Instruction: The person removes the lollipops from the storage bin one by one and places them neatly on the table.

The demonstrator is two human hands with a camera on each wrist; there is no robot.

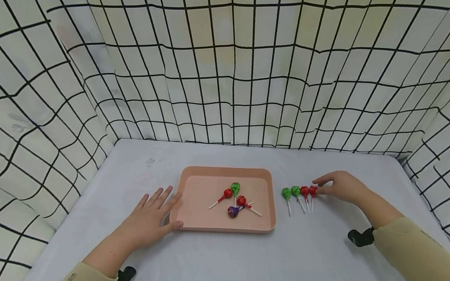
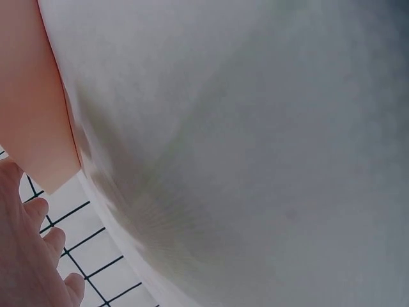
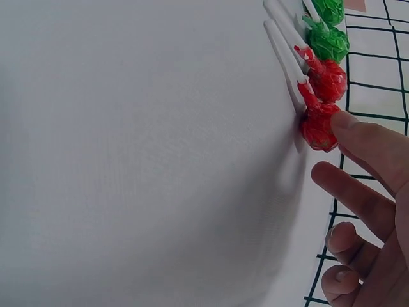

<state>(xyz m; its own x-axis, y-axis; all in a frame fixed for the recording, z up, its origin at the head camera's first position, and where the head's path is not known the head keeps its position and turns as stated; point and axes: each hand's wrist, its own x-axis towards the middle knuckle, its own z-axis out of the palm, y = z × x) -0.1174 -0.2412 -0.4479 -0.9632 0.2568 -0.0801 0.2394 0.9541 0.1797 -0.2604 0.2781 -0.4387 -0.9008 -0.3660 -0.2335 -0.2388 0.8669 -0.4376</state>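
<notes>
My left hand [image 1: 150, 220] lies with fingers spread at the left side of a pink tray [image 1: 198, 197], thumb and index finger over its rim. Inside the tray are two red lollipops, a green lollipop [image 1: 235, 188] and a purple-wrapped lollipop [image 1: 233, 212]. To the right of the tray, two green lollipops [image 1: 286, 193] and two red ones lie in a row, sticks toward me. My right hand [image 1: 341, 186] is at the row's right end. In the right wrist view its thumb touches the outermost red lollipop [image 3: 318, 128], while the index finger stays apart from it.
A white-covered table [image 1: 220, 268] lies under everything. Behind it and along both sides stand white cloth walls with a black grid [image 1: 270, 76]. A black device [image 1: 360, 237] sits at the right wrist, another [image 1: 126, 277] at the left.
</notes>
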